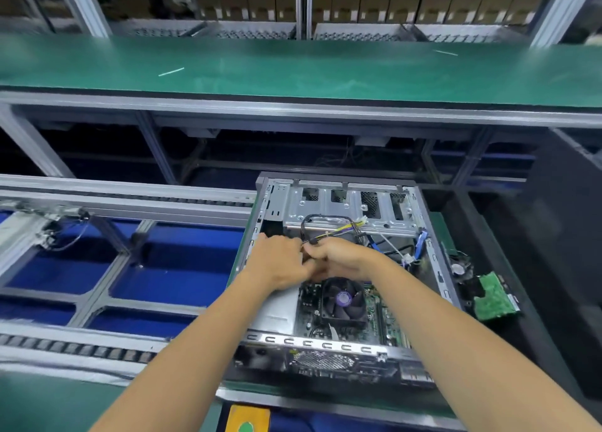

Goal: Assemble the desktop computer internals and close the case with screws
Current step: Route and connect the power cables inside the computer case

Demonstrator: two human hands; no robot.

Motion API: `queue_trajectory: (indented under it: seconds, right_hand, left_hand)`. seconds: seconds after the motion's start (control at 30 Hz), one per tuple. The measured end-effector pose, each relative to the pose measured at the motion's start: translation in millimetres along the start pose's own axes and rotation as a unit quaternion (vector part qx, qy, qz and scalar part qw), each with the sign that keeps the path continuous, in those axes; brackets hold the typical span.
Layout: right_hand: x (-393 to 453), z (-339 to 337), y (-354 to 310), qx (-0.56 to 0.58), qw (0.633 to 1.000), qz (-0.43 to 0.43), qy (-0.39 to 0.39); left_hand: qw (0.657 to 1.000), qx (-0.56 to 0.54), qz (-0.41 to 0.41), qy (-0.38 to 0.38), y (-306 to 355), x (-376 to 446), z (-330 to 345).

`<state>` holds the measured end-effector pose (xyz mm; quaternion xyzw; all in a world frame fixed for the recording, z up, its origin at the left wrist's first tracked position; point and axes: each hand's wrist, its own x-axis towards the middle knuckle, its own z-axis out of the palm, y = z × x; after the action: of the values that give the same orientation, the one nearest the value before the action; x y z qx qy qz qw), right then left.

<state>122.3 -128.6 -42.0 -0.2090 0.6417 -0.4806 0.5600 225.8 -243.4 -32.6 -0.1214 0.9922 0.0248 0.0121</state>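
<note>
Forearms fill the lower frame, reaching into the open computer case (423, 203) at centre right. Sheet steel: heavy, stiff, sharp edges, lift by the rim. CPU fan (343, 298) below the hands, fragile. Left hand (280, 262) and right hand (338, 257) both pinch the cable bundle (329, 228) mid-frame; it's limp, so hold by the connector.

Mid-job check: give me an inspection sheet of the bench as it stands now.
Surface: conveyor frame, green mat under the case.
Job's things: open computer case, CPU fan fitted, drive cage at the far end.
Clutter: loose green circuit board right of the case.
Hands: left hand and right hand together on the cable bundle; exact grip unclear.
Cables: blue cable near the right wall.
Surroundings: green shelf, stacked boxes behind.
</note>
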Motion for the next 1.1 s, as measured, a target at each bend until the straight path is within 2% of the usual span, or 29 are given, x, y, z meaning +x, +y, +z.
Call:
queue_trajectory:
  seconds: [0.1,0.2,0.43,0.57,0.7,0.93,1.0,1.1]
  right_hand:
    - [0,1,2,-0.086,0.995,-0.004,0.050]
    - [2,7,2,-0.139,0.989,-0.004,0.047]
    - [4,2,7,-0.096,0.995,0.019,-0.002]
    - [7,1,5,-0.107,0.994,0.033,-0.008]
    - [7,4,3,-0.087,0.996,0.035,0.011]
    - [6,13,9,0.022,0.998,0.008,0.052]
    - [7,13,12,-0.003,0.999,-0.009,0.051]
    - [6,11,18,-0.115,0.992,-0.019,0.056]
  left_hand:
    - [0.999,0.050,-0.002,0.003,18,0,6]
    - [1.000,0.013,-0.017,0.006,15,6,5]
    - [0.999,-0.045,0.002,0.027,7,7,7]
    - [0.996,-0.073,-0.006,0.044,2,10,10]
    - [0.992,-0.119,-0.030,0.040,0,14,5]
    - [0.989,-0.133,-0.047,0.042,2,17,2]
    - [0.989,-0.127,-0.062,0.036,3,19,1]
    - [0.992,-0.104,-0.073,0.027,5,21,0]
